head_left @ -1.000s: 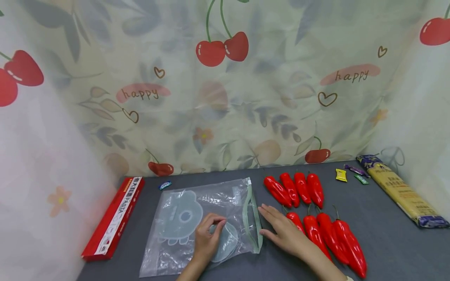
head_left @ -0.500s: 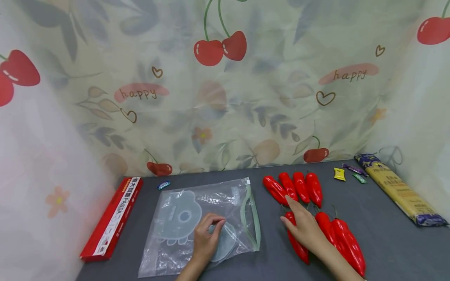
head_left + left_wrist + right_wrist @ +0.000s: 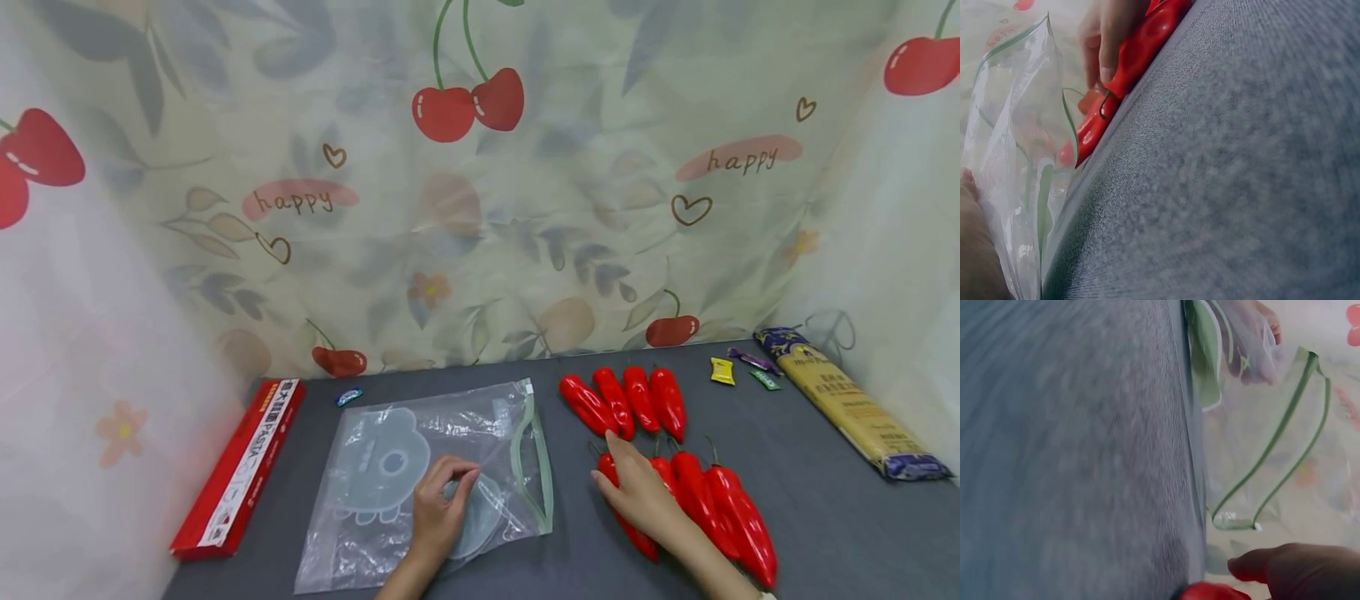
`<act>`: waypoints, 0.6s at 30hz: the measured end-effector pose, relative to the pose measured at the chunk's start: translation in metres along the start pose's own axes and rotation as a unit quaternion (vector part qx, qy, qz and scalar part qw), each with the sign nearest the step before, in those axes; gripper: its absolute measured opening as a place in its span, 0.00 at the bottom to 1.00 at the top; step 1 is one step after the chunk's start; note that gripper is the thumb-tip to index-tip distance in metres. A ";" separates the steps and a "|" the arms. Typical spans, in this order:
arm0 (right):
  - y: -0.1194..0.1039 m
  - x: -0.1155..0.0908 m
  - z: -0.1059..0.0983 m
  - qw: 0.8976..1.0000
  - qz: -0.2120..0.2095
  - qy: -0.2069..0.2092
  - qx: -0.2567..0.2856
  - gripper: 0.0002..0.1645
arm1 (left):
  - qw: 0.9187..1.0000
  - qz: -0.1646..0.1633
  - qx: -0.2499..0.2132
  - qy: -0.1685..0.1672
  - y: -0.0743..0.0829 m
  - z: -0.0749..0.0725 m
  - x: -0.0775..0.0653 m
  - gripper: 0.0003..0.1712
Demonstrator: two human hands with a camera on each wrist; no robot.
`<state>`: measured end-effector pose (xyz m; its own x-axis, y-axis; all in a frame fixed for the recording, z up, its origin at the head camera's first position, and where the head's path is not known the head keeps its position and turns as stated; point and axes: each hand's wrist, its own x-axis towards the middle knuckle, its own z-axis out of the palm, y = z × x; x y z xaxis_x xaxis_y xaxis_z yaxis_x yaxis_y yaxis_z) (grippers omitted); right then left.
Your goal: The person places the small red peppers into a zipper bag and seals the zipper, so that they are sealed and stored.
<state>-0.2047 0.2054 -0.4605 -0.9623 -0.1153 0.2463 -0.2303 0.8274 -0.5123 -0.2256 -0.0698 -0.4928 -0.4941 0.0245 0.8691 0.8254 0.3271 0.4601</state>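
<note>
A clear zip bag (image 3: 382, 533) with a pale green bear-like print lies on the table, its green-edged mouth (image 3: 551, 483) parted and facing right. My left hand (image 3: 441, 508) pinches the bag's upper film near a round pale green patch. To the right, my right hand (image 3: 643, 493) holds the leftmost front-row red chili pepper (image 3: 637, 540), covering its middle; the thumb is on its left. In the left wrist view, the right fingers (image 3: 1107, 65) point down at the pepper near its stem. More red chili peppers (image 3: 697, 496) lie beside it, with another row (image 3: 642, 400) behind.
A red pasta box (image 3: 240, 467) lies at the left. A yellow pasta bag (image 3: 847, 400) lies at the right, near a yellow candy (image 3: 722, 372), a purple candy (image 3: 753, 361) and a green candy (image 3: 766, 380). A blue candy (image 3: 348, 397) sits behind the zip bag.
My right hand has moved right from the bag's mouth to the front chili pepper, whose stem end has swung left. My left hand stays at the bag.
</note>
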 end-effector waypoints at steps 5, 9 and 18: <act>-0.003 0.003 0.005 1.000 0.019 0.020 0.006 0.29 | 1.000 -0.001 -0.001 -0.002 -0.001 0.000 -0.001 0.07; -0.003 0.005 0.005 0.998 0.022 0.050 0.018 0.24 | 1.000 -0.003 -0.002 -0.004 -0.001 0.000 -0.001 0.04; -0.001 0.012 -0.008 0.993 0.059 0.082 0.058 0.25 | 1.000 0.004 -0.001 -0.001 -0.001 -0.001 0.000 0.07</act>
<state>-0.2147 0.2073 -0.4509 -0.9492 0.0788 0.3047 -0.1410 0.7592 -0.6354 -0.2259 -0.0711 -0.4929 -0.4884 0.0293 0.8721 0.8296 0.3254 0.4537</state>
